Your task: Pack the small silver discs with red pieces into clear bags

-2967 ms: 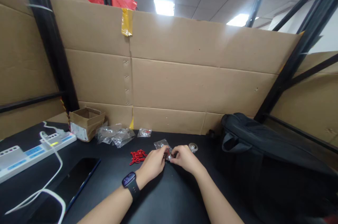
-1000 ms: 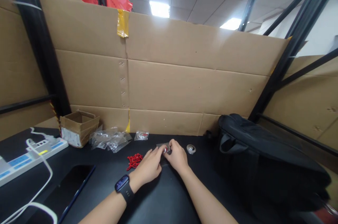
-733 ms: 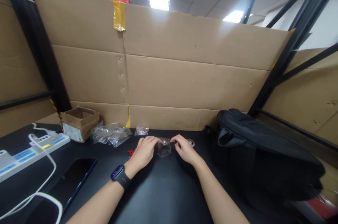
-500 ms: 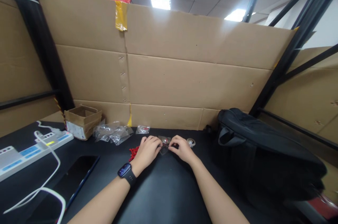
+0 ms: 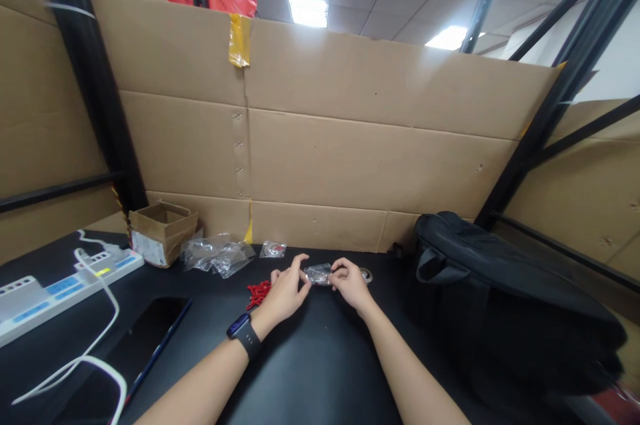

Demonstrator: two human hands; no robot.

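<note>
A small clear plastic bag lies between my two hands on the black table; its contents are too small to make out. My right hand pinches the bag's right end between thumb and fingers. At the bag's left end is my left hand, fingers apart and index finger raised, with a dark watch on the wrist. Red string-like pieces lie beside the left hand. Partly behind my right hand is a roll of tape.
A flat clear packet, crumpled plastic bags and an open cardboard box line the back left. Nearer are a white power strip, its cable and a dark phone. A black backpack fills the right side.
My left fingers have spread and lifted from their closed position at the bag. The bag now lies more exposed between the hands. My view has tilted slightly.
</note>
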